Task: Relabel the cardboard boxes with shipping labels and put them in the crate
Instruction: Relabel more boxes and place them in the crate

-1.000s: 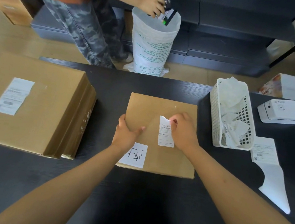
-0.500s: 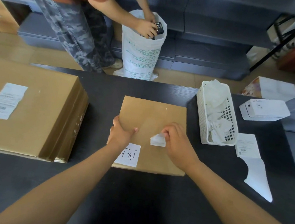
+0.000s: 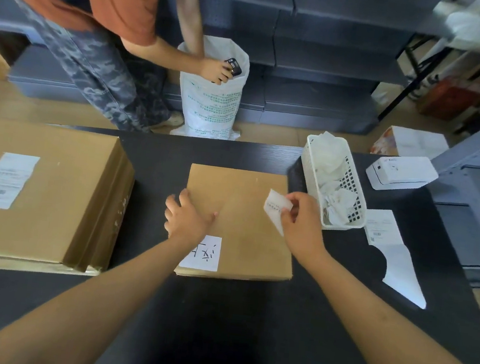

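Note:
A flat cardboard box (image 3: 244,212) lies in the middle of the black table (image 3: 216,315). A small white handwritten sticker (image 3: 204,253) is on its near left corner. My left hand (image 3: 187,219) rests on the box's left edge, fingers spread. My right hand (image 3: 300,219) pinches a peeled white label (image 3: 274,208) above the box's right edge, lifted off the cardboard. A bigger cardboard box (image 3: 43,197) with a shipping label (image 3: 6,180) stands at the left.
A white basket (image 3: 348,201) of crumpled paper stands right of the box. A label printer (image 3: 401,173) sits at the far right, with a label and backing strip (image 3: 390,248) before it. Beyond the table a person bends over a white sack (image 3: 211,99).
My right hand has peeled the label off the box and carried it up and to the right. The other person's hand has gone lower into the sack.

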### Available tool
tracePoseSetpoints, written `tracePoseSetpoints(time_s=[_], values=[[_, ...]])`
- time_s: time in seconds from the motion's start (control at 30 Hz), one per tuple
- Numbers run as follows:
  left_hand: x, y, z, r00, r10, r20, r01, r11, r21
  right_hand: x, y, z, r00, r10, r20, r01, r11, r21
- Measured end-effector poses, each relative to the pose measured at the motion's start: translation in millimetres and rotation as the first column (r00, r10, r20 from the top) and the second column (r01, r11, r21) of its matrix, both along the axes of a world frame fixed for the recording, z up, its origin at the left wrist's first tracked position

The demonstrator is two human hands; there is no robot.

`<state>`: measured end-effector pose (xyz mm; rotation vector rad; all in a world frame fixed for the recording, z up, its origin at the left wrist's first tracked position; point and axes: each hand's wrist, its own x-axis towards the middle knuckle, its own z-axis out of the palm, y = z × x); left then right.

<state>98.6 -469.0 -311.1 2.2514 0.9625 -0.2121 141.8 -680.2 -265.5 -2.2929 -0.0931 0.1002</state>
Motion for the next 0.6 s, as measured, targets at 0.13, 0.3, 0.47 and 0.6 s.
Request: tracePoseSetpoints(time_s=[0.13, 0.3, 0.47, 0.6], values=[[1.7, -5.9, 3.2, 0.976, -0.212, 0.058, 0.198, 0.963, 0.183, -8.8, -13.3, -5.4, 0.995, 0.003, -0.099, -0.004, 1.0, -0.016], [11.0, -23.7, 20.9, 0.817, -0.565, -0.113, 0.551, 0.707, 0.444, -3.5, -35.9, -1.3, 0.996, -0.002, -0.085, -0.003, 0.998, -0.064], [26.8, -61.8, 37.5, 0.687, -0.689, -0.232, 0.695, 0.529, 0.487, 9.4, -79.0, -3.9, 0.996, -0.039, -0.085, 0.028, 0.992, -0.12], [38.1, -100.8, 42.9, 0.657, -0.711, -0.25, 0.718, 0.49, 0.494, 28.5, -126.5, -12.6, 0.993, -0.06, -0.099, 0.043, 0.985, -0.167]])
